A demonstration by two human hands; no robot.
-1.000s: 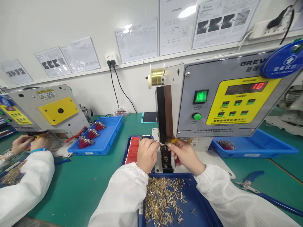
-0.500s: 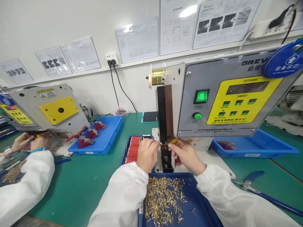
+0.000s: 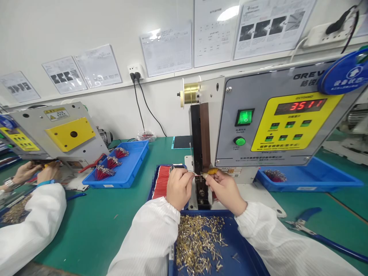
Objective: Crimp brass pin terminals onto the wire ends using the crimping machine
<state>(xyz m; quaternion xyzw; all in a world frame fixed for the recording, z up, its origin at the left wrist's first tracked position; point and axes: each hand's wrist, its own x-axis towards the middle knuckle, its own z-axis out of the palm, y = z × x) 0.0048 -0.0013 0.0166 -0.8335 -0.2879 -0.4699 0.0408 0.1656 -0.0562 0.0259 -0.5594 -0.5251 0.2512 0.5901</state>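
Two bare hands, the left hand [image 3: 179,188] and the right hand [image 3: 225,191], are held at a terminal crimping machine [image 3: 276,115], above a blue tray [image 3: 244,237] of brass terminals [image 3: 198,241]. A thin wire [image 3: 195,174] is pinched by the left fingers [image 3: 186,174] at the die [image 3: 201,188], and a small yellow piece [image 3: 212,171] by the right fingers [image 3: 207,177]; squarely seating the wire end appears to be called for.

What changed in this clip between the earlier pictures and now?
The red readout went from a short number, through dark, to 3511. The right hand shifted slightly back from the machine's press. Nothing visibly taken or released: the left hand still pinches the thin wire. The blue tray of brass terminals stayed put.
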